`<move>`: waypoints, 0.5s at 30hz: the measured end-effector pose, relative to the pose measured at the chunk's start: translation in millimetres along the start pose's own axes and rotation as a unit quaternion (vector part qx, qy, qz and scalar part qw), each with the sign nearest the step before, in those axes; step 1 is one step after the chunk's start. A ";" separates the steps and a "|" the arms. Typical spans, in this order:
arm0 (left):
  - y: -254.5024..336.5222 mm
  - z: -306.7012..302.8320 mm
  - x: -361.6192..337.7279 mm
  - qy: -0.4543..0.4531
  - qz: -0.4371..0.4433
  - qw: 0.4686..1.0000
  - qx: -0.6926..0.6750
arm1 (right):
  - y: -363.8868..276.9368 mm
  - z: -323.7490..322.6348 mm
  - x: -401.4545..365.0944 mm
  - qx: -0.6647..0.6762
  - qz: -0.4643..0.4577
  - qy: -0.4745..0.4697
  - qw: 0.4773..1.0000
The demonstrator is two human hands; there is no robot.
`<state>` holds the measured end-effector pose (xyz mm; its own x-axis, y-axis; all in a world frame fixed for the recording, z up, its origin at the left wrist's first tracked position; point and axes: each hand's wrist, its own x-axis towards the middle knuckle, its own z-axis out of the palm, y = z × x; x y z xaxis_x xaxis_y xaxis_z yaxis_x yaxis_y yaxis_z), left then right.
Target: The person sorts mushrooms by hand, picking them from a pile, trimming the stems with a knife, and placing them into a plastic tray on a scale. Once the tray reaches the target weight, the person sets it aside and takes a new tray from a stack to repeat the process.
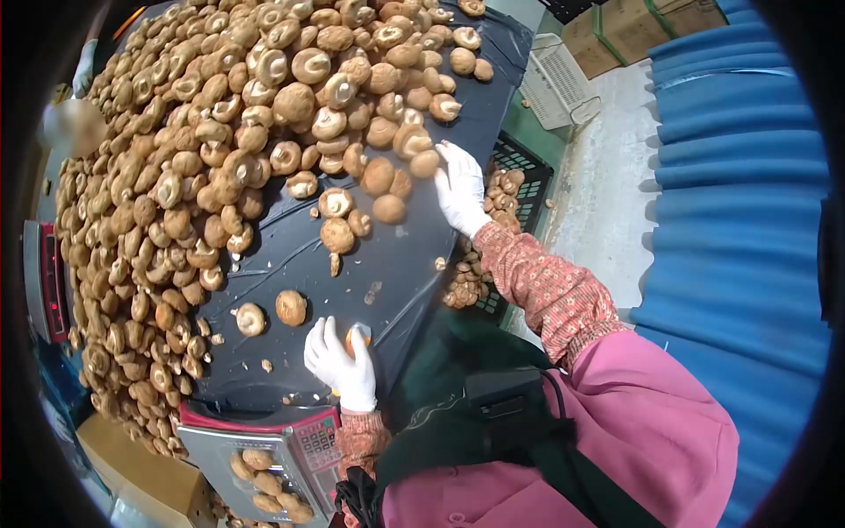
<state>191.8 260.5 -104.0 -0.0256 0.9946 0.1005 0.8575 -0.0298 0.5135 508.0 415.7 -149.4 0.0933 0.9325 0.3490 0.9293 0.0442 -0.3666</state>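
Across the dark table (409, 282) in the head view, you have a big heap of brown mushrooms (295, 103), with a few loose ones nearer to you. They look light and a bit soft, so they would likely squash or lose a bit if pinched hard. The caps look dry and a little rough, so they should not slip much. Take hold of one round the edge of its cap, as the short stem may snap.

Your right hand (462, 189) is at the right edge of the heap. Its fingers are a little apart, and it does not seem to hold anything. The fingers are right by a small mushroom (424, 164), but you cannot tell for sure if they touch it.

Your left hand (343, 361) is over the near side of the table, with its fingers partly spread. An orange thing (355, 340) shows by the thumb; you cannot tell what it is or if it is held tight. Just past those fingers sits a loose mushroom (291, 308). A scale (207, 453) with mushrooms on it stands near your left wrist, and a dark crate (534, 167) with more is beside your right arm.
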 end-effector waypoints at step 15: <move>-1.5 -0.3 4.2 -0.010 -0.018 1.000 -0.008 | -0.7 -3.1 1.9 -0.024 0.005 -0.010 1.000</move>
<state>190.2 264.7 -104.1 -0.0457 0.9969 0.0639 0.8482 0.0049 0.5297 508.7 416.3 -145.8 0.0967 0.9398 0.3276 0.9444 0.0173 -0.3283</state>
